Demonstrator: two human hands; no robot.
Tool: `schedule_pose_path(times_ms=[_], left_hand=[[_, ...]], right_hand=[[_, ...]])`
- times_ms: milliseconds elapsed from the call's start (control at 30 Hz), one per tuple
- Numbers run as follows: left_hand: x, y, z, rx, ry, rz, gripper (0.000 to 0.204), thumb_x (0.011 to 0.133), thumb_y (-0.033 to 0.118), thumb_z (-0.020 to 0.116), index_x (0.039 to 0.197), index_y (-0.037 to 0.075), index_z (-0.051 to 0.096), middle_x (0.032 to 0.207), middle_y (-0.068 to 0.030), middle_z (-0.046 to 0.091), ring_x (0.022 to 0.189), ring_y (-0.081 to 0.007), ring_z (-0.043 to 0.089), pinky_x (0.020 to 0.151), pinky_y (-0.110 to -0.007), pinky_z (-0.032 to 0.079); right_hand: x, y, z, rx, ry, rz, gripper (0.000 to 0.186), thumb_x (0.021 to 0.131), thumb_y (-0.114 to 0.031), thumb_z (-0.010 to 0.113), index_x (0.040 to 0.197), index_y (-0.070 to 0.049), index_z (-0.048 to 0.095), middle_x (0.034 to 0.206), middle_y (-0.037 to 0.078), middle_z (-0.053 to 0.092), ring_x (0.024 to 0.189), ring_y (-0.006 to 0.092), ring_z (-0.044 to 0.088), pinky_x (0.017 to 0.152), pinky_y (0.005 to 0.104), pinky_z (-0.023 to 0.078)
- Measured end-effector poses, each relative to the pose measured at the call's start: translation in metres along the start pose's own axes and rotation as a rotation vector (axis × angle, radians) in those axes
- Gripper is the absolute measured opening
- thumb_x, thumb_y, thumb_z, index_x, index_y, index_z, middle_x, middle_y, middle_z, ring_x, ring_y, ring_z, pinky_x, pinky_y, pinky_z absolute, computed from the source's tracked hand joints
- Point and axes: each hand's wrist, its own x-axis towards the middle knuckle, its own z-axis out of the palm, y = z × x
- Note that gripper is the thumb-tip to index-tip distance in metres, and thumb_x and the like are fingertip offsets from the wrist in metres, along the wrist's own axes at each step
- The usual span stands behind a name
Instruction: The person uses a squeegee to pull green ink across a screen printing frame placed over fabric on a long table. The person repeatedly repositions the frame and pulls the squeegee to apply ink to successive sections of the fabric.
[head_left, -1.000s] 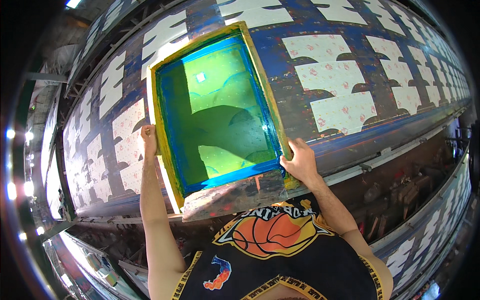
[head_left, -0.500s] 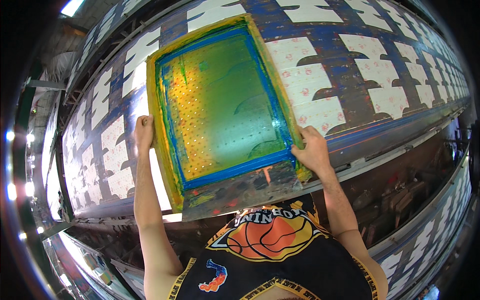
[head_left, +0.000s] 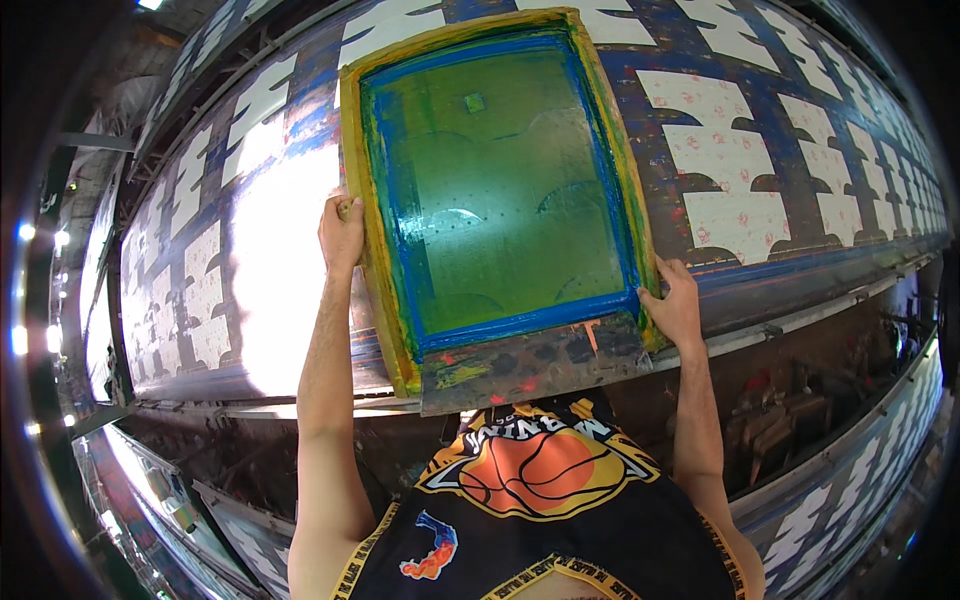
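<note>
Hands clasp a yellow wooden printing frame with green mesh and blue tape border [head_left: 500, 190], lying flat on the long blue tabletop [head_left: 800, 280] of white fabric pieces; left grip [head_left: 341, 232] clenches its left rail, right grip [head_left: 675, 308] its lower right corner.

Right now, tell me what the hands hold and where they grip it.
Both hold the printing screen frame. The left hand grips the frame's left side rail about halfway along; the right hand grips its right rail at the near corner.
</note>
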Motion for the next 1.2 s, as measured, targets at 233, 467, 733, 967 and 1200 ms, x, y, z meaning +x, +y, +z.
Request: schedule_pose_path(times_ms=[233, 467, 733, 967, 1200], left_hand=[[-0.004, 0.004, 0.014, 0.061, 0.014, 0.002, 0.041, 0.103, 0.036, 0.073, 0.126, 0.002, 0.068, 0.120, -0.0226, 0.076, 0.114, -0.0393, 0.072, 0.101, -0.049, 0.055], [0.006, -0.009, 0.030, 0.005, 0.002, 0.007, 0.046, 0.106, 0.043, 0.065, 0.122, 0.000, 0.069, 0.118, -0.0255, 0.077, 0.114, -0.0430, 0.072, 0.101, -0.051, 0.054], [0.007, -0.008, 0.027, -0.004, -0.033, -0.037, 0.046, 0.108, 0.044, 0.059, 0.123, 0.003, 0.073, 0.117, -0.0252, 0.078, 0.111, -0.0439, 0.074, 0.099, -0.052, 0.056], [0.003, -0.001, 0.022, 0.025, -0.065, -0.083, 0.049, 0.109, 0.046, 0.056, 0.127, 0.004, 0.072, 0.119, -0.0239, 0.078, 0.115, -0.0422, 0.074, 0.101, -0.053, 0.056], [-0.001, 0.002, 0.017, 0.029, -0.103, -0.081, 0.050, 0.110, 0.046, 0.052, 0.131, 0.004, 0.070, 0.129, -0.0242, 0.074, 0.118, -0.0443, 0.072, 0.104, -0.056, 0.055]], right_hand=[[0.001, 0.013, -0.003, 0.021, -0.073, 0.021, 0.065, 0.083, -0.004, 0.086, 0.145, 0.003, 0.066, 0.117, 0.019, 0.069, 0.110, 0.0360, 0.069, 0.097, 0.0411, 0.055], [0.001, -0.013, 0.000, -0.276, 0.114, -0.016, 0.064, 0.089, -0.022, 0.088, 0.145, 0.000, 0.068, 0.135, 0.018, 0.070, 0.122, 0.0400, 0.068, 0.107, 0.0457, 0.054], [-0.051, -0.118, 0.030, -0.121, -0.649, -0.633, 0.048, 0.088, -0.016, 0.082, 0.133, -0.001, 0.073, 0.142, 0.018, 0.069, 0.132, 0.0356, 0.067, 0.112, 0.0449, 0.054], [-0.062, -0.149, 0.056, -0.403, -0.535, -0.561, 0.056, 0.082, 0.005, 0.070, 0.137, -0.003, 0.070, 0.135, 0.014, 0.073, 0.127, 0.0329, 0.070, 0.110, 0.0437, 0.056], [-0.055, -0.164, 0.074, -0.480, -0.453, -0.451, 0.051, 0.082, 0.005, 0.070, 0.129, -0.012, 0.078, 0.129, 0.008, 0.080, 0.119, 0.0275, 0.075, 0.103, 0.0450, 0.058]])
